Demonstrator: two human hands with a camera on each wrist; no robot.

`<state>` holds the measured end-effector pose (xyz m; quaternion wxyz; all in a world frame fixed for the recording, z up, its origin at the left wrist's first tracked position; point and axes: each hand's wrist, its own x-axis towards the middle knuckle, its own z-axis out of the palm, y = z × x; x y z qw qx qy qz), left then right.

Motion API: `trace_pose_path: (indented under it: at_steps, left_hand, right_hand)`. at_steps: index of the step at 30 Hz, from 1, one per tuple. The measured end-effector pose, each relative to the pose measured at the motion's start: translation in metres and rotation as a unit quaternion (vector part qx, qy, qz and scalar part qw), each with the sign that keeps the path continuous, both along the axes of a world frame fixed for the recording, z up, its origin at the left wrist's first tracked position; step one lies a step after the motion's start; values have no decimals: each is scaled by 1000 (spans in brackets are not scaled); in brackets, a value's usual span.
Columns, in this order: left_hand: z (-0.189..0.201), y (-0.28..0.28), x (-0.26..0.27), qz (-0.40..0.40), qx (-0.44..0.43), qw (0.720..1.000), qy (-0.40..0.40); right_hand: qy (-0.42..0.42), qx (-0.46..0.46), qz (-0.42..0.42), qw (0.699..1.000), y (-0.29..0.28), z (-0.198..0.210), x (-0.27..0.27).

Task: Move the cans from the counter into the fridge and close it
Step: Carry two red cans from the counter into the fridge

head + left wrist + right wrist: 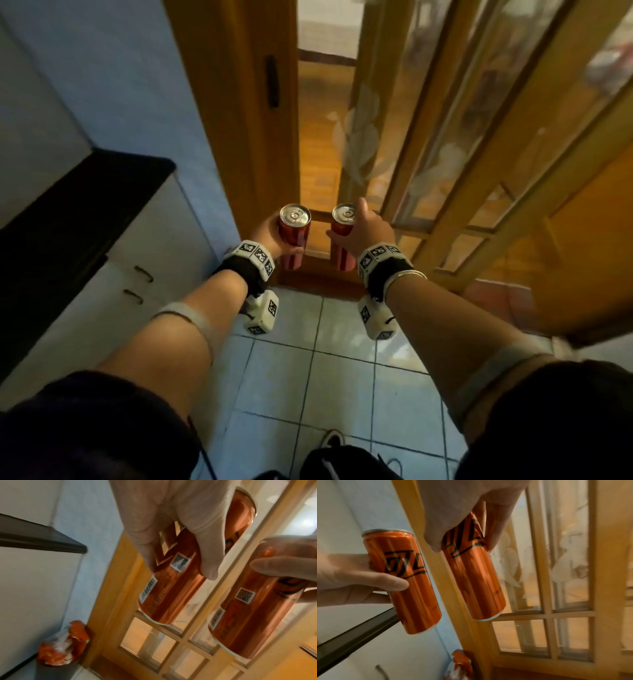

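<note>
Two slim red-orange cans are carried upright, side by side, at waist height in front of a wooden glazed door. My left hand (270,236) grips the left can (293,236), its fingers wrapped round the body (171,582). My right hand (363,233) grips the right can (342,240), fingers curled over its printed side (471,574). In the left wrist view the right can (248,608) shows to the right, and in the right wrist view the left can (409,581) shows to the left. No fridge is in view.
A black counter (78,212) over white cabinet doors (137,281) runs along the left. The wooden door frame (239,137) and glass panels (445,137) stand ahead. A crumpled orange bag (63,645) lies on the floor by the wall corner. Pale floor tiles (329,377) lie below.
</note>
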<state>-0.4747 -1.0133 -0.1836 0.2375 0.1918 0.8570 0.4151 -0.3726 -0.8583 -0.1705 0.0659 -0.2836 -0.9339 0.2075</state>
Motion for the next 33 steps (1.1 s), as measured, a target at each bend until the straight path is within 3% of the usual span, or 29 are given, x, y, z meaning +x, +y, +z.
trace_pose_path:
  at_steps: [3, 8, 16, 26, 33]
  left_hand:
    - [-7, 66, 7, -47, 21, 998, -27]
    - [-20, 162, 32, -139, -16, 990, 9]
    - [-31, 300, 83, -313, -44, 948, 32]
    - [-24, 478, 152, -495, -14, 868, 26]
    - [-26, 568, 221, -587, -22, 809, 19]
  right_hand:
    - [-23, -6, -48, 999, 54, -3, 28]
    - [-25, -2, -139, 990, 126, -12, 81]
    - [-19, -6, -295, 955, 210, -27, 155]
    - [-23, -2, -474, 880, 322, -26, 227]
    - [5, -27, -578, 815, 375, -25, 289]
